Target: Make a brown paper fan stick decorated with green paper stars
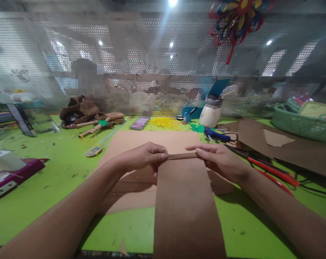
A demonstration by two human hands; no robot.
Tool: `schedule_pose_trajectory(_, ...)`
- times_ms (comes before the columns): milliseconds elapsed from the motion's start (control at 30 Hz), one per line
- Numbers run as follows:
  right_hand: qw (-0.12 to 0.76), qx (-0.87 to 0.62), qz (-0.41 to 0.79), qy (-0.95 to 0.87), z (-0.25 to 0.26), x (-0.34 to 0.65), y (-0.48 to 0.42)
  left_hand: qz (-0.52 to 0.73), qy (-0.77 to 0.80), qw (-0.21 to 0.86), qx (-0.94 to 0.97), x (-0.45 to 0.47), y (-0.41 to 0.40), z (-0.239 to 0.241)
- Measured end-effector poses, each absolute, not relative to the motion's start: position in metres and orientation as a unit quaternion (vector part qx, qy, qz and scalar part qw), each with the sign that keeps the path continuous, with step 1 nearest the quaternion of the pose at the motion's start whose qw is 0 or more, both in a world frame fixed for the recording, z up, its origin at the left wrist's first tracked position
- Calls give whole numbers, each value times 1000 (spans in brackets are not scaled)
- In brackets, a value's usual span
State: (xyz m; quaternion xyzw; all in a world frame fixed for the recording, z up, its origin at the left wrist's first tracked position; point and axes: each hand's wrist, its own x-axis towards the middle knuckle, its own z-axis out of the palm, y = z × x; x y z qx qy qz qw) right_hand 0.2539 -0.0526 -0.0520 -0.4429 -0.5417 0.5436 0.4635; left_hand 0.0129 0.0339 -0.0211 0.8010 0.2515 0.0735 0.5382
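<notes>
A long strip of brown kraft paper (188, 208) hangs down toward me, its far end rolled or folded over into a narrow edge. At the left end of that edge, my left hand (149, 156) pinches the paper between thumb and fingers. My right hand (221, 158) grips the right end, thumb in front and index finger stretched above. Beneath both hands lies a larger sheet of light brown paper (130, 144) on the green table (60, 223). Some finger parts are hidden behind the strip.
At right lie red-handled scissors (276, 172), a blue glue gun (219, 136), dark brown sheets (311, 151) and a green basket (300, 126). A white jar (211, 113), yellow paper shreds (165, 123) and a phone (140, 123) stand behind. A purple power strip (17, 176) is at left.
</notes>
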Motion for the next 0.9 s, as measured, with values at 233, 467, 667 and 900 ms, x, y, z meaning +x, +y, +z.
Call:
schedule_pose_trajectory(233,465,-382,562,-567,-36,250,-67,44,188,696,692,18,18,-21)
schedule_pose_trajectory(467,405,-347,521,-666,-29,235,-78,38,203,717,666,30,2,-38)
schedule_pose_trajectory(667,453,-354,550,-606,-42,237,-70,121,258,717,636,34,3,-46)
schedule_pose_trajectory(900,284,-489,365,-739,-51,237,-57,249,313,656,640,36,22,-47)
